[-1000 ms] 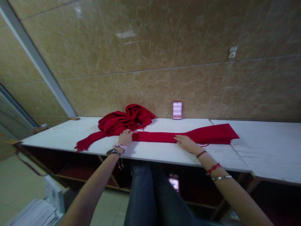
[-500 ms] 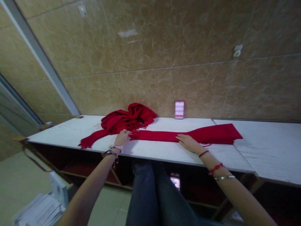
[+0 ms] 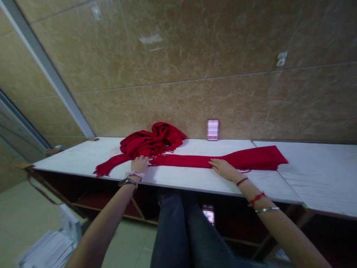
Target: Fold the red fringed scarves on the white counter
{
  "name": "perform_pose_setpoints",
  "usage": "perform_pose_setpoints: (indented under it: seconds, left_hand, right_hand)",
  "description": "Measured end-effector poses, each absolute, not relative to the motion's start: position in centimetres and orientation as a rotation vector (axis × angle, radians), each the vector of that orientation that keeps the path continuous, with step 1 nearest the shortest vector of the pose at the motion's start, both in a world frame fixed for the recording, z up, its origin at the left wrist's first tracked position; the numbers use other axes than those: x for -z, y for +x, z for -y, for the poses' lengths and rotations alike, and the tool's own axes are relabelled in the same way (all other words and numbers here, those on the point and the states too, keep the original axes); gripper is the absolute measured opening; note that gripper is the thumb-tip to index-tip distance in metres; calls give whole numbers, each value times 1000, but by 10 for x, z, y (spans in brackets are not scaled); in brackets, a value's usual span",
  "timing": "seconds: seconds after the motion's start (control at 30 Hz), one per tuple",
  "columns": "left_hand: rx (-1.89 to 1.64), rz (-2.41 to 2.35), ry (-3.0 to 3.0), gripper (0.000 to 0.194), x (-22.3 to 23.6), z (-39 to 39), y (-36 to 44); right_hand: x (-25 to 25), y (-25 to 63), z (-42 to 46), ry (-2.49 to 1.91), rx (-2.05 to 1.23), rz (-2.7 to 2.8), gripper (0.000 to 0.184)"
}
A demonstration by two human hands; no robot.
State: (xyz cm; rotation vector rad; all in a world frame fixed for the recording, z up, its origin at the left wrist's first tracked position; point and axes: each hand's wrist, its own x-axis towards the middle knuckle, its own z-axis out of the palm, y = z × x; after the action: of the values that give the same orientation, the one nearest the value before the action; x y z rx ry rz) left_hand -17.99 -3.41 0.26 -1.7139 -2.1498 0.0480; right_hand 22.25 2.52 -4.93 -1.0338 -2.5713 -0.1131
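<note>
A long red scarf [image 3: 184, 160], folded into a narrow strip, lies lengthwise along the white tabletop. Its right part [image 3: 258, 158] widens into stacked layers, and a fringe ends it on the left. My right hand [image 3: 225, 169] rests flat and open on the strip's middle, fingers pointing left. Just beyond the fringe is my left hand [image 3: 140, 164], palm down with its fingers laid on the table; it is open. Behind it sits a crumpled heap of red fringed cloth [image 3: 153, 139], with one fringed end [image 3: 111, 163] trailing toward the table's front left edge.
A phone-like device [image 3: 213, 130] with a blurred screen leans on the tiled wall [image 3: 223, 100]. The white table [image 3: 181, 176] has dark open shelves [image 3: 103, 199] below. Papers [image 3: 47, 249] are stacked at lower left. My legs [image 3: 178, 230] are against the table front.
My left hand has slid a little left, off the fringe tips of the folded scarf. My right hand and the red heap have stayed in place.
</note>
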Motion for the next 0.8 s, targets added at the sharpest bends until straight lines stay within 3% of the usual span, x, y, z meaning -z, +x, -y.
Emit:
perform_pose_setpoints:
  seconds: [0.2,0.5,0.7,0.8]
  left_hand:
    - [60,1762,-2283,36,7,13,-144]
    - [5,2434,-1446,30,-2,30,-181]
    - [128,1738,-2251,40,9,18,-169]
    - [121,1671,-2415,38,19,15,-157]
  right_hand:
    - [49,223,-24,-1059,97,2571,38]
    - [47,222,-23,-1071,96,2578,38]
    - [51,223,-27,-1050,94,2577,38]
    - [52,224,-28,-1056,80,2574,39]
